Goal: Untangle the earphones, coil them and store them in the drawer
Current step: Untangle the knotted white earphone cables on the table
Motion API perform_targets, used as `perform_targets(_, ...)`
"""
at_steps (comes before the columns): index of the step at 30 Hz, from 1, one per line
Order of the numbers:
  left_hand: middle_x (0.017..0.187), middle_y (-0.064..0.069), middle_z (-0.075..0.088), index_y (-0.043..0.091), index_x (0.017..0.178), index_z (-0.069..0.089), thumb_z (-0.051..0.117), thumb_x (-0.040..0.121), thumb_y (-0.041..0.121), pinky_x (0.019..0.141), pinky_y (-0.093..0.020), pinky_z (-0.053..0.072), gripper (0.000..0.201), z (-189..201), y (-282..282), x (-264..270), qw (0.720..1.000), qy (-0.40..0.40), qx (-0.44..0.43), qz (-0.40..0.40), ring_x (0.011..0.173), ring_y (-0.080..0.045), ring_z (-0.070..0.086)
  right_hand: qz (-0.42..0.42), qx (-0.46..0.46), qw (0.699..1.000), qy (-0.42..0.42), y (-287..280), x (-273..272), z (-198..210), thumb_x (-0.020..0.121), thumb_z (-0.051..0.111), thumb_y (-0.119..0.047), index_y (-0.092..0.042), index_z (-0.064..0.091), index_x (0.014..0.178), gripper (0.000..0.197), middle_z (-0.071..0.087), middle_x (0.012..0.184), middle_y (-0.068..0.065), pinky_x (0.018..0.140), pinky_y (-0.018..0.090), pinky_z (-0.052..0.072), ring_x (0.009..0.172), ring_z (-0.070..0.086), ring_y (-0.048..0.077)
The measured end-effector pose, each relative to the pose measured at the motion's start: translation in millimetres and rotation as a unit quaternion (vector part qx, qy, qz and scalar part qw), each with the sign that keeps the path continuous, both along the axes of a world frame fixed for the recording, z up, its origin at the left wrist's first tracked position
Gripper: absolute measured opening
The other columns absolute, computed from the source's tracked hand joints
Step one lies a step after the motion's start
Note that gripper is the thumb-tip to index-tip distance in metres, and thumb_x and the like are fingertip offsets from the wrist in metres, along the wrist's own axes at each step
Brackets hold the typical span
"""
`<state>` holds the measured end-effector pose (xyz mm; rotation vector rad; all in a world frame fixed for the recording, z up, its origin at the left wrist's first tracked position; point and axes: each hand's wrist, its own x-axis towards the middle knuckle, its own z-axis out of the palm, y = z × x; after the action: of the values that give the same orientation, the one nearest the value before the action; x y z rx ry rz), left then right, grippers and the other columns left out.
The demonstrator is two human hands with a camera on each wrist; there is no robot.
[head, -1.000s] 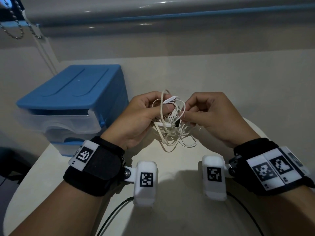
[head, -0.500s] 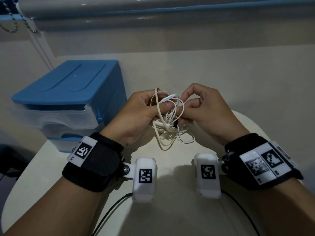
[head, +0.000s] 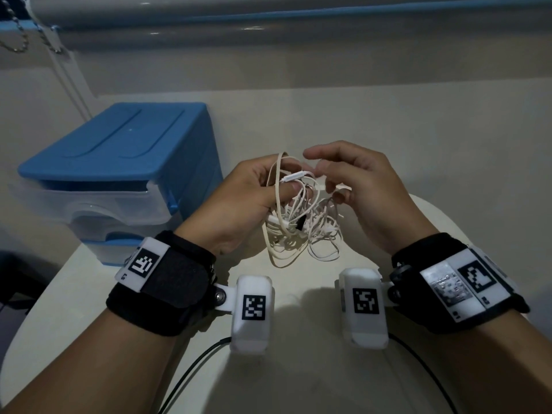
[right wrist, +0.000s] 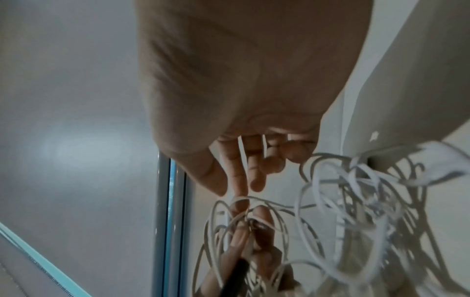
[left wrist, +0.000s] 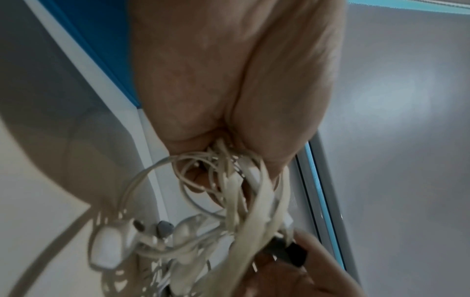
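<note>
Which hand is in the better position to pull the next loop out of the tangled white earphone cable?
The right hand, probably. Its fingers are spread and hold nothing, close beside the tangled white earphone cable. The left hand grips the bundle and serves better as the anchor.

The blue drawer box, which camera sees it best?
The head view: the whole blue drawer box sits on the table, left of the left hand, which grips the earphones. The left wrist view catches only a blue sliver; the right wrist view shows none.
</note>
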<state>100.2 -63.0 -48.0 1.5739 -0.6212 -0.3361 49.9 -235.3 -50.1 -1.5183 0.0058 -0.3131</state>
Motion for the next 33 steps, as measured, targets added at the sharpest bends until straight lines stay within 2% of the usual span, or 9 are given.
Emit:
perform_targets(2,0.091,-0.004,0.074,0.004,0.11,0.07,0.059,0.097,-0.005,0.07,-0.021,0.054,0.019,0.7,0.2,-1.6,1.0,0.002,0.004,-0.008,0.078,-0.011,0.069,0.027,-0.006,0.999,0.021,0.4,-0.6,-1.4,0.1,0.057,-0.01,-0.005,0.075,0.112,0.022,0.066,0.089,0.009,0.055,0.017,0.042,0.078,0.055,0.017)
perform_targets(6,0.097,-0.009,0.073,0.008,0.113,0.069,0.062,0.097,0.0,0.074,-0.028,0.055,0.019,3.0,0.6,-1.5,1.0,-0.02,0.005,0.001,0.084,-0.016,0.069,0.066,0.032,0.997,0.024,1.6,-2.4,-5.4,0.099,0.058,-0.001,0.011,0.068,0.106,0.017,0.062,0.077,0.012,0.051,0.019,0.041,0.058,0.057,0.012)
perform_targets(8,0.096,-0.005,0.073,0.012,0.112,0.069,0.066,0.096,0.005,0.071,-0.028,0.055,0.018,4.8,0.9,-1.5,0.999,-0.04,0.01,0.02,0.082,-0.014,0.068,0.046,0.023,0.999,0.013,-1.0,-1.4,-6.1,0.094,0.064,0.005,0.013,0.066,0.101,0.011,0.059,0.078,0.016,0.053,0.023,0.039,0.057,0.051,0.02)
perform_targets(11,0.087,-0.004,0.069,0.011,0.117,0.066,0.067,0.095,0.004,0.063,-0.025,0.054,0.023,7.1,1.1,-3.0,0.998,-0.048,0.005,0.047,0.074,-0.014,0.065,0.052,0.014,0.999,0.004,-2.3,-2.5,-3.9,0.091,0.064,0.007,0.008,0.067,0.091,0.004,0.059,0.075,0.016,0.055,0.025,0.039,0.061,0.048,0.02)
perform_targets(14,0.084,-0.008,0.07,0.013,0.122,0.063,0.069,0.092,0.001,0.062,-0.028,0.055,0.033,8.0,0.9,-4.6,0.998,-0.034,-0.013,0.055,0.072,-0.022,0.064,0.052,0.008,0.999,-0.003,-3.3,-1.9,-2.3,0.096,0.059,-0.002,-0.003,0.069,0.079,0.02,0.061,0.07,0.01,0.059,0.028,0.039,0.061,0.049,0.016)
perform_targets(19,0.082,-0.001,0.069,0.013,0.122,0.063,0.069,0.091,-0.003,0.065,-0.027,0.056,0.036,8.8,0.9,-6.0,0.998,-0.046,0.01,0.028,0.071,-0.014,0.066,0.023,-0.029,0.999,-0.018,-4.5,1.0,-5.9,0.092,0.07,0.0,0.002,0.07,0.098,0.006,0.058,0.061,0.011,0.052,0.019,0.043,0.049,0.051,0.015)
perform_targets(25,0.077,0.006,0.067,0.016,0.119,0.067,0.078,0.086,0.004,0.065,-0.023,0.054,0.037,9.2,0.8,-6.8,0.997,-0.059,0.033,0.026,0.069,-0.01,0.064,0.036,-0.063,0.996,-0.042,-3.6,-1.5,-7.1,0.089,0.072,0.004,0.007,0.071,0.093,0.005,0.058,0.076,0.02,0.06,0.02,0.047,0.066,0.052,0.022)
perform_targets(31,0.095,-0.006,0.075,0.015,0.123,0.068,0.075,0.085,-0.005,0.076,-0.03,0.058,0.044,7.6,1.2,-5.6,0.997,-0.067,0.022,0.015,0.082,-0.016,0.07,0.036,-0.034,0.997,-0.052,-0.8,-4.5,-4.2,0.092,0.068,0.004,0.014,0.071,0.098,0.012,0.065,0.077,0.011,0.055,0.011,0.044,0.051,0.053,0.001)
perform_targets(33,0.105,-0.009,0.076,0.014,0.128,0.067,0.073,0.084,-0.009,0.08,-0.03,0.059,0.05,7.5,1.6,-5.7,0.998,-0.065,0.024,-0.003,0.09,-0.019,0.073,0.053,-0.027,0.997,-0.056,1.7,-6.2,-3.7,0.09,0.068,0.007,0.016,0.069,0.095,0.011,0.074,0.094,0.007,0.059,0.014,0.05,0.062,0.064,0.005)
